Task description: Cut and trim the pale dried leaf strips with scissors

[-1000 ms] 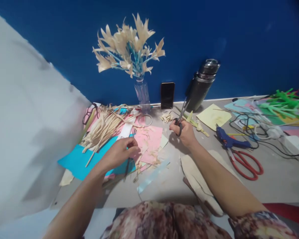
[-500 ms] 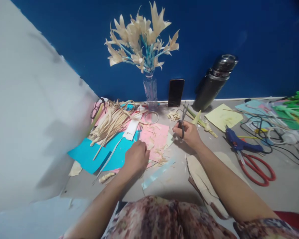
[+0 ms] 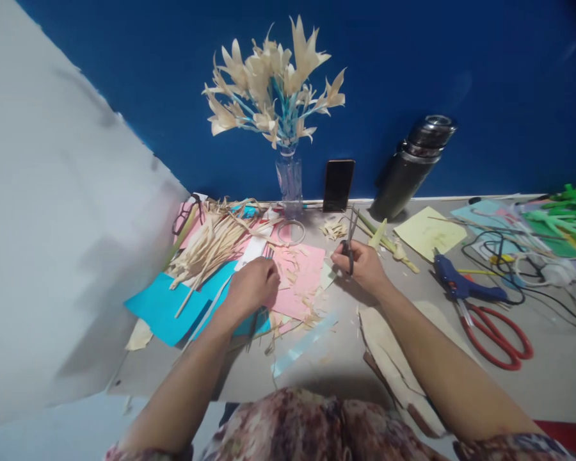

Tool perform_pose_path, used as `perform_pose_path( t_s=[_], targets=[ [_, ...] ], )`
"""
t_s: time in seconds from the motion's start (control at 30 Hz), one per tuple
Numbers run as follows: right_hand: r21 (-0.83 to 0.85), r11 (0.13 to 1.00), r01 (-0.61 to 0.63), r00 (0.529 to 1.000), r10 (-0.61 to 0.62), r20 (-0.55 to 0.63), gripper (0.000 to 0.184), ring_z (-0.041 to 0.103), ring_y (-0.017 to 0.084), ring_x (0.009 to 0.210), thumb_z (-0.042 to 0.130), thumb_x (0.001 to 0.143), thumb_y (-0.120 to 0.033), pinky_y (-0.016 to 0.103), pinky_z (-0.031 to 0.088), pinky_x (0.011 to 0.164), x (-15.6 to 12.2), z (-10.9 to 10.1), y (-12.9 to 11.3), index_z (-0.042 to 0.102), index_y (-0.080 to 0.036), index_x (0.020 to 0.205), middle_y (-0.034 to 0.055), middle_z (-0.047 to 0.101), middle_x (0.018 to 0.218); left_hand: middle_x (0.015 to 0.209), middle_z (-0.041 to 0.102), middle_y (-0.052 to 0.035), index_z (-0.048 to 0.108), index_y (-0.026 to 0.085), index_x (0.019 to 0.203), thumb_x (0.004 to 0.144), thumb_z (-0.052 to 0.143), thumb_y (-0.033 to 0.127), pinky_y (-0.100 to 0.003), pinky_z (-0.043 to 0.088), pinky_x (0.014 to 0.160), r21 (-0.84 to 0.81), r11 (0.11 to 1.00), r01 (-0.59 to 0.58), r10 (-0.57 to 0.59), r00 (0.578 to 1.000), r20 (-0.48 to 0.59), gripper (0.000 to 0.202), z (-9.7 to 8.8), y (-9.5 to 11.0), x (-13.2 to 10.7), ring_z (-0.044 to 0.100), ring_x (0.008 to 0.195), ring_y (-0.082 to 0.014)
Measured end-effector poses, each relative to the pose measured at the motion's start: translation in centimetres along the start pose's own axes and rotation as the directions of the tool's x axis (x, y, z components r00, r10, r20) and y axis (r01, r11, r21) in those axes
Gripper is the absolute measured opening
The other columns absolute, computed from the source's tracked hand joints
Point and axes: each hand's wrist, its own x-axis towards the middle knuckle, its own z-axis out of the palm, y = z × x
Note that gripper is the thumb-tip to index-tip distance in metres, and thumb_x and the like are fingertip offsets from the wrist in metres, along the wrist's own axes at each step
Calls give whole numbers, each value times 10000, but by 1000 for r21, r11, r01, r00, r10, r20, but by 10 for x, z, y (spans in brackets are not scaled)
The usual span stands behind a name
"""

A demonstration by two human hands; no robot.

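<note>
In my right hand is a small pair of scissors with dark handles, its blades pointing up and away from me. My left hand is closed above the edge between the blue sheet and the pink sheet. Whatever its curled fingers hold, if anything, is hidden from view. Thin pale scraps litter the pink sheet. Left of that hand lies a bundle of dried, straw-coloured strips, with a white strip beside it.
Against the blue wall stand a clear vase of pale flowers, a phone and a dark flask. To the right are a blue glue gun, red-handled scissors and cables. A pale husk piece lies under my right forearm.
My left hand has shifted a little to the left, still closed. My right hand keeps the scissors in nearly the same place. The view has tilted slightly.
</note>
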Motion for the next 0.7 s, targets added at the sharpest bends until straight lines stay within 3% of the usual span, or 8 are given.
perform_pose_path(
  t_s=[0.07, 0.2, 0.3, 0.43, 0.53, 0.6, 0.7],
  targets=[
    [0, 1000, 1, 1000, -1, 6, 262, 486, 125, 538, 768, 695, -390, 240, 380, 477, 0, 0, 1, 631, -172, 743, -20, 561, 606, 986, 650, -90, 675, 208, 882, 870, 498, 264, -289, 353, 664, 66, 997, -44, 50, 994, -99, 186, 12, 8, 8, 585, 914, -225],
    [12, 1000, -3, 1000, 3, -4, 260, 499, 129, 548, 761, 698, -393, 241, 393, 481, 1, 0, 2, 628, -172, 735, -12, 571, 609, 935, 607, -88, 689, 217, 841, 901, 453, 235, -305, 349, 661, 160, 980, -116, 126, 991, -54, 244, 34, 8, 17, 570, 890, -227],
    [13, 1000, -23, 1000, 23, -3, 270, 490, 127, 526, 766, 683, -403, 237, 375, 452, 2, 0, 1, 631, -175, 733, -13, 574, 596, 946, 604, -89, 666, 202, 802, 880, 466, 201, -310, 367, 688, 126, 982, -138, 150, 985, -91, 214, 35, 4, 16, 565, 891, -222],
    [48, 998, -27, 1000, 27, 3, 262, 514, 134, 545, 765, 690, -393, 245, 398, 475, 1, 2, 3, 628, -181, 758, -15, 583, 620, 827, 629, -59, 592, 194, 734, 809, 506, 161, -298, 390, 674, -165, 981, -102, 84, 990, -114, 118, 22, 10, 14, 575, 803, -199],
    [91, 995, -32, 998, 27, 50, 243, 581, 148, 638, 763, 698, -329, 266, 461, 578, -4, 8, 1, 647, -179, 850, 6, 651, 734, 670, 604, -3, 542, 205, 708, 768, 519, 166, -270, 381, 592, -464, 884, -48, 33, 999, -41, 76, 15, 21, 12, 551, 641, -160],
    [110, 993, -50, 992, 37, 120, 255, 622, 163, 709, 756, 695, -288, 285, 489, 643, -9, 13, -2, 651, -178, 898, 29, 689, 834, 634, 586, 9, 526, 205, 692, 749, 521, 169, -260, 365, 564, -536, 842, -63, 50, 998, -38, 68, 16, 28, 10, 529, 600, -148],
    [88, 995, -54, 981, 36, 193, 243, 624, 162, 711, 727, 707, -256, 280, 488, 629, -17, 21, -6, 648, -181, 924, 32, 690, 871, 607, 571, 12, 521, 202, 663, 716, 519, 153, -254, 335, 536, -527, 846, -77, 74, 997, -27, 73, 19, 35, 5, 505, 572, -140]
  ],
)
